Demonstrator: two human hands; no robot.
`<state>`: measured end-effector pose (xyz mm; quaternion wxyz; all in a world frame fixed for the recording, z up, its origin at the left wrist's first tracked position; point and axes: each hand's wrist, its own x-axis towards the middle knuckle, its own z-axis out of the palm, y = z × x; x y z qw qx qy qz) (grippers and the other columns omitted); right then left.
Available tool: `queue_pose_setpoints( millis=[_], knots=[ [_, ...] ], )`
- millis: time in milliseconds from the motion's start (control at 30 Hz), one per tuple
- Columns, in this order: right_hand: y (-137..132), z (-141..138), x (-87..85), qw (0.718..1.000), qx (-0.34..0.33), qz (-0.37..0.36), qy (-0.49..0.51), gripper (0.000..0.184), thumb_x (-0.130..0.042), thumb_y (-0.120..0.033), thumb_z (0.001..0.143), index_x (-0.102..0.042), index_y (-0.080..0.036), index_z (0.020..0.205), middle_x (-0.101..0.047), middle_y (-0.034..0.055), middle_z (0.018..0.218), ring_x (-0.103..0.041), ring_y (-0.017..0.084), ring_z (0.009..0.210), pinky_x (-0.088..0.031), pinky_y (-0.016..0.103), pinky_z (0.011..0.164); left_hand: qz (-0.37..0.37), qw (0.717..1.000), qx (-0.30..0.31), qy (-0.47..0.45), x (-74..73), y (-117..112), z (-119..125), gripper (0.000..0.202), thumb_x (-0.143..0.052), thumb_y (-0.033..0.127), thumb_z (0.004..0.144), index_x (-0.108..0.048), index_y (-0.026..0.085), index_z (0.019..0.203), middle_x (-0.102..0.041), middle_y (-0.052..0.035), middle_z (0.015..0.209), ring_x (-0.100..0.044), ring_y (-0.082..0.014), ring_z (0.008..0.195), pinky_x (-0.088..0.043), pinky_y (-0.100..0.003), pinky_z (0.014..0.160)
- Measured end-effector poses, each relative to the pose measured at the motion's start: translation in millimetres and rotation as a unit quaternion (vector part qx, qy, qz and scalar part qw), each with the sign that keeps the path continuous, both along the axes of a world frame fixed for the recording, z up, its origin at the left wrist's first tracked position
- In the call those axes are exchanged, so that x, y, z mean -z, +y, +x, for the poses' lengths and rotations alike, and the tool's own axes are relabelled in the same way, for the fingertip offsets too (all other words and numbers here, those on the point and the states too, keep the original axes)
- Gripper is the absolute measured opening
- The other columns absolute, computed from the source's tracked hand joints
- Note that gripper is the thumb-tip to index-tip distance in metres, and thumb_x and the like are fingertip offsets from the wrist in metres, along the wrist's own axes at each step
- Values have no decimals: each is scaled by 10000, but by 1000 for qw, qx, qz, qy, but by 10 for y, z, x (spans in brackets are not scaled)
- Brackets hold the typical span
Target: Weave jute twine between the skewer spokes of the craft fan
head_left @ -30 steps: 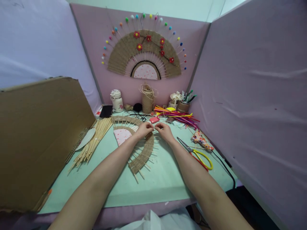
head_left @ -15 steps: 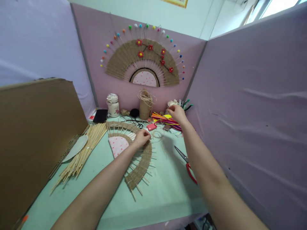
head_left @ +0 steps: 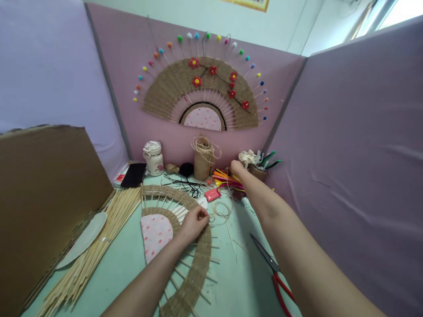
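Observation:
A half-round fan [head_left: 201, 259] of woven twine on thin sticks lies on the table, with a pink-dotted white half-disc [head_left: 157, 237] at its centre. My left hand [head_left: 195, 222] is closed in a pinch at the fan's outer woven band. Farther back and to the right, my right hand [head_left: 237, 167] is raised and closed, its fingertips turned away from view. A thin strand of twine [head_left: 228, 190] runs down below it. Loose twine loops [head_left: 222, 211] lie right of my left hand.
Red-handled scissors [head_left: 272, 266] lie beside my right forearm. Bundled sticks [head_left: 99, 246], a phone [head_left: 133, 175] and cardboard [head_left: 49, 189] are at left. A white bottle [head_left: 153, 159], a twine spool [head_left: 202, 163] and coloured strips [head_left: 224, 178] stand or lie behind. A decorated fan [head_left: 165, 90] hangs on the partition.
My right hand has turned so its fingers face away, and it stays raised near the coloured strips. My left hand keeps its pinch at the fan. The camera view has shifted nearer the table.

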<state>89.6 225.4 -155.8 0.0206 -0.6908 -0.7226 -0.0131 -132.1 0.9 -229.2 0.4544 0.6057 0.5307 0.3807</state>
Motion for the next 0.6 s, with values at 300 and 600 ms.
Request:
queue_pose_setpoints(
  millis=[300, 600],
  knots=[
    [312, -104, 239, 998, 20, -56, -13, 374, -583, -337, 887, -556, -113, 1186, -571, 129, 1183, -591, 214, 1019, -510, 398, 857, -18, 1000, -12, 16, 43, 15, -25, 85, -570, 262, 706, -569, 183, 739, -562, 36, 583, -498, -104, 494, -340, -204, 470],
    [-398, 6, -45, 986, -5, 155, 54, 409, -398, -40, 864, -463, -124, 1260, -517, 208, 1264, -586, 249, 1067, -467, 376, 879, -23, 1000, -19, -8, -11, 9, 0, 93, -579, 268, 690, -543, 188, 722, -551, 44, 538, -469, -95, 425, -312, -191, 397]
  ],
)
